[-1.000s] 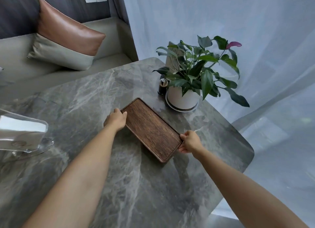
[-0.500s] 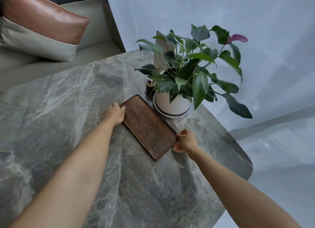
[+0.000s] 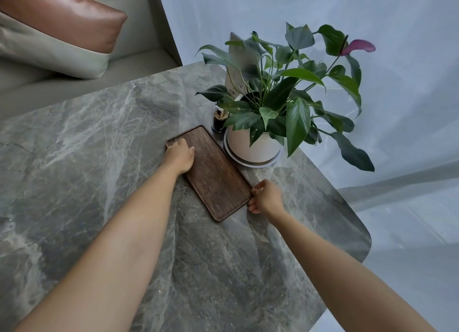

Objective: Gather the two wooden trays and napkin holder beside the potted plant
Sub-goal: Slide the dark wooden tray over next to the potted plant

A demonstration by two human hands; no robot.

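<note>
A dark wooden tray [image 3: 216, 177] lies flat on the grey marble table [image 3: 99, 138], its long side close to the white pot of the potted plant [image 3: 255, 143]. My left hand [image 3: 180, 154] rests on the tray's far left corner, fingers over the rim. My right hand [image 3: 267, 197] grips the tray's near right corner. Whether a second tray lies under this one cannot be told. The napkin holder is out of view.
A small dark toothpick jar [image 3: 219, 121] stands just behind the tray, left of the pot. A card stands among the leaves. A sofa with a brown and grey cushion [image 3: 62, 31] is at the back left. The table's rounded edge [image 3: 357, 222] runs along the right, with a sheer curtain beyond it.
The tray has slid farther toward the plant pot, both hands moving with it. My left hand has shifted onto the tray's far corner. The view has turned right, so the clear holder is gone.
</note>
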